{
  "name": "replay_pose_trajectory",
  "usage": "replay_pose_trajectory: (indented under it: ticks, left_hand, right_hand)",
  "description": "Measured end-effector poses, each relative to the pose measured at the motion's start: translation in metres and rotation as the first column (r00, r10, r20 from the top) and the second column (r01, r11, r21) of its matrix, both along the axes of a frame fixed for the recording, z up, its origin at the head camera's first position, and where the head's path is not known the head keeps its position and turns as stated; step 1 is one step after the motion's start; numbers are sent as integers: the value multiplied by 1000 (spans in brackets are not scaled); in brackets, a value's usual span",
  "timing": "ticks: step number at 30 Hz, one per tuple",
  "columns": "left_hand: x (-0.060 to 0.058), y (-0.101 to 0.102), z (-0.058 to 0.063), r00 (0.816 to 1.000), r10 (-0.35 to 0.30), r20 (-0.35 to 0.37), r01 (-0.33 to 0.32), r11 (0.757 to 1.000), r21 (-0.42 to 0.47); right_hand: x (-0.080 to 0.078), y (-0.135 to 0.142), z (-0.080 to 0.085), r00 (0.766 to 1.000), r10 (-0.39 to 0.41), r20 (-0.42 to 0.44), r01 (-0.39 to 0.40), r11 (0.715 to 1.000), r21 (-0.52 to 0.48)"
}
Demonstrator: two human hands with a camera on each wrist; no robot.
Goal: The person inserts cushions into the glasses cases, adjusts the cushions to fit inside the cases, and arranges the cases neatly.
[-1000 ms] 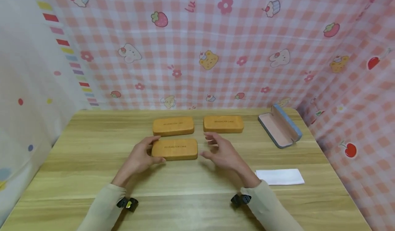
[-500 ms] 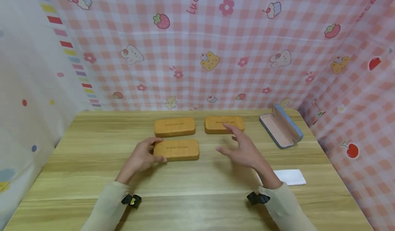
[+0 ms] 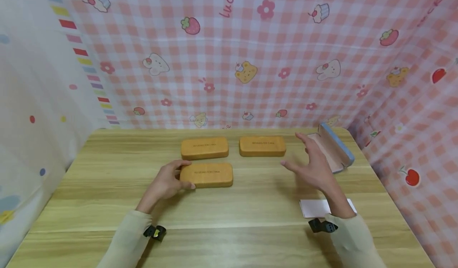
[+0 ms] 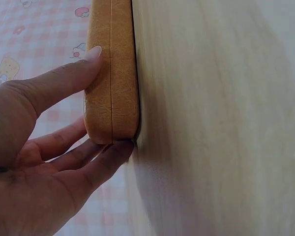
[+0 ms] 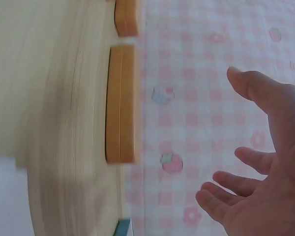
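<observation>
In the head view my left hand [image 3: 165, 184] holds the left end of a closed tan glasses case [image 3: 212, 175] lying on the table. The left wrist view shows the thumb [image 4: 64, 81] on the long side of this case [image 4: 119, 83] and fingertips around its rounded end. My right hand [image 3: 315, 169] is in the air with its fingers spread and nothing in it. It overlaps an open blue-grey glasses case [image 3: 336, 144] with a pink lining, hiding part of its tray.
Two more closed tan glasses cases, the left one [image 3: 204, 148] and the right one [image 3: 262, 146], lie at the back. A folded white cloth [image 3: 313, 208] lies under the right forearm's line of sight. Checked fabric [image 3: 222, 49] hangs behind the wooden table [image 3: 229, 244].
My right hand has moved away to the right, from beside the near tan case to in front of the open blue-grey one. My left hand keeps its hold.
</observation>
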State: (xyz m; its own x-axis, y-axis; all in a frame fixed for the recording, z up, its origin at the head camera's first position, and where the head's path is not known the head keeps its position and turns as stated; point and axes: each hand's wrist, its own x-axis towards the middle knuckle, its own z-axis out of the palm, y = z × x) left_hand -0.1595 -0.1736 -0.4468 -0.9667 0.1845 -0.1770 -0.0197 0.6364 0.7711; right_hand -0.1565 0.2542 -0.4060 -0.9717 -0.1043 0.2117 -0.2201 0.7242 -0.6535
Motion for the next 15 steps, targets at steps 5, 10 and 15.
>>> replay_pose_trajectory:
  ticks: [5,10,15]
  left_hand:
    - [0,0,0,1000,0,4,0,1000,-2]
    - [0,0,-1,1000,0,2,0,1000,0]
    - [1,0,-1,1000,-4,-8,4,1000,0]
  right_hand:
    - [-2,21,1,997,-54,-57,54,999,7]
    - [-2,40,6,991,-111,-71,112,994,9]
    - [-2,62,9,983,-161,-89,163,986,20]
